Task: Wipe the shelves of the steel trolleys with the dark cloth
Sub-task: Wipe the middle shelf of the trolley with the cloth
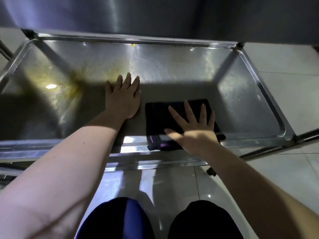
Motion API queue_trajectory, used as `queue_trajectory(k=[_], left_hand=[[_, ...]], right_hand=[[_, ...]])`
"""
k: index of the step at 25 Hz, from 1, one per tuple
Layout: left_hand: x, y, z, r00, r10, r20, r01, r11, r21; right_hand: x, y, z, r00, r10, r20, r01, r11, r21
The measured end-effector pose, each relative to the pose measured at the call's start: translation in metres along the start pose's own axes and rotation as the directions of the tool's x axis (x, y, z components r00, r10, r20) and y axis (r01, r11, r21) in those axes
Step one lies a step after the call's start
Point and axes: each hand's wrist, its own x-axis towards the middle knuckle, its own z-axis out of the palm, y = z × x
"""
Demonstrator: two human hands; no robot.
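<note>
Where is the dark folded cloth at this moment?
In the head view, the dark folded cloth lies on the steel trolley shelf, at its near rim right of centre, under the flat right hand and beside the left hand.

The steel shelf (172, 66) before me has a raised rim and yellowish stains at its left. My dark cloth (160, 118) lies on it under my flat right hand (195, 130); my left hand (123, 99) rests flat just beside.

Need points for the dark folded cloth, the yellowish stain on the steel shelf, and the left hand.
Dark folded cloth (158, 116): head view, bare fabric left of the right hand's fingers.
Yellowish stain (72, 83): head view, darkest patch on the steel shelf's left half.
Left hand (123, 97): head view, back of the hand, flat on the shelf.
</note>
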Motion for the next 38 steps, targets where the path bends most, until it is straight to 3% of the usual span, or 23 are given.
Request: queue_trajectory(k=[2, 8, 12, 16, 18, 20, 22, 23, 25, 28, 31, 33, 35, 38], left_hand=[[-0.002, 0.001, 0.001, 1.000, 0.009, -0.023, -0.009, 1.000, 0.003], [0.002, -0.002, 0.006, 0.999, 0.009, -0.037, -0.009, 1.000, -0.001], [0.002, -0.001, 0.004, 1.000, -0.007, -0.021, 0.007, 1.000, -0.006], [-0.001, 0.002, 0.001, 1.000, -0.016, -0.001, 0.016, 1.000, -0.004], [-0.002, 0.002, 0.000, 1.000, -0.015, -0.006, 0.015, 1.000, -0.007], [-0.001, 0.004, 0.001, 1.000, -0.014, -0.011, 0.014, 1.000, -0.003], [0.000, 0.005, 0.003, 1.000, -0.021, -0.013, 0.021, 1.000, 0.012], [0.000, 0.005, 0.003, 1.000, -0.024, -0.011, 0.024, 1.000, 0.015], [0.002, 0.006, 0.002, 1.000, -0.019, 0.002, 0.019, 1.000, 0.004], [0.001, 0.005, 0.001, 0.999, -0.031, 0.007, 0.031, 0.999, -0.005], [-0.001, 0.004, -0.001, 1.000, -0.021, 0.001, 0.021, 1.000, -0.002], [-0.001, 0.004, -0.002, 1.000, -0.013, -0.007, 0.013, 1.000, 0.003], [0.001, 0.006, -0.001, 1.000, -0.017, -0.003, 0.017, 1.000, 0.017], [0.004, 0.011, 0.002, 1.000, -0.015, 0.005, 0.015, 0.999, 0.031]], right_hand=[[0.005, 0.006, -0.001, 1.000, -0.004, 0.013, 0.004, 1.000, -0.007], [0.164, -0.014, -0.040, 0.992, 0.108, -0.064, -0.110, 0.993, -0.032], [0.188, -0.021, -0.038, 0.992, -0.023, -0.121, 0.012, 0.996, -0.088], [0.173, 0.033, -0.046, 0.994, -0.066, -0.083, 0.058, 0.993, -0.103], [0.161, 0.092, -0.056, 0.994, 0.050, -0.100, -0.060, 0.993, -0.098], [0.142, 0.149, -0.062, 0.960, 0.269, -0.082, -0.273, 0.961, -0.044], [0.133, 0.165, -0.064, 0.889, 0.456, -0.041, -0.456, 0.890, 0.007], [0.137, 0.153, -0.063, 0.875, 0.483, -0.042, -0.483, 0.876, 0.021], [0.150, 0.105, -0.058, 0.922, 0.382, -0.058, -0.380, 0.924, 0.042], [0.158, 0.028, -0.042, 0.999, 0.031, -0.026, -0.032, 0.999, -0.043], [0.142, 0.042, -0.043, 0.990, -0.137, -0.017, 0.134, 0.985, -0.107], [0.132, 0.097, -0.049, 0.996, -0.056, -0.070, 0.046, 0.989, -0.139], [0.117, 0.160, -0.056, 0.985, 0.159, -0.072, -0.165, 0.983, -0.080], [0.103, 0.186, -0.059, 0.887, 0.456, -0.071, -0.453, 0.890, 0.047]])
